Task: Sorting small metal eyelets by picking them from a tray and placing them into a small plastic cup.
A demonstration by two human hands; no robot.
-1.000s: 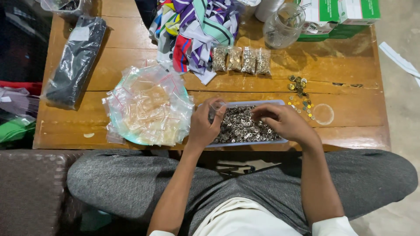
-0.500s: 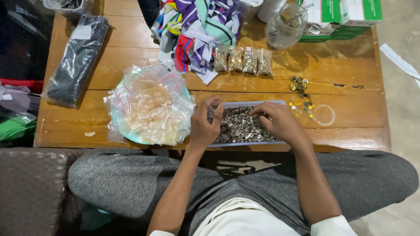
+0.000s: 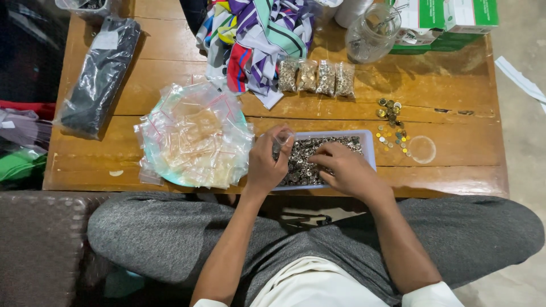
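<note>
A shallow lavender tray [image 3: 368, 149] full of small metal buttons [image 3: 307, 152] sits at the near edge of the wooden table [image 3: 455, 96]. My left hand [image 3: 266, 164] holds a small clear bag [image 3: 282, 139] upright over the tray's left end. My right hand [image 3: 344, 170] rests palm down in the buttons, fingers curled among them. A heap of empty small clear bags [image 3: 196, 136] lies on a teal plate just left of the tray. Several filled bags of buttons [image 3: 315, 77] stand in a row behind the tray.
Loose gold and silver buttons [image 3: 391, 125] and a clear round lid [image 3: 422, 149] lie right of the tray. A glass jar [image 3: 369, 37], green-and-white boxes [image 3: 449, 20], colourful striped cloth [image 3: 256, 40] and a black bagged packet [image 3: 99, 74] sit farther back. My grey-trousered legs are under the table edge.
My right hand has slid left across the tray toward my left hand. The left hand has kept the small bag at the tray's left end.
</note>
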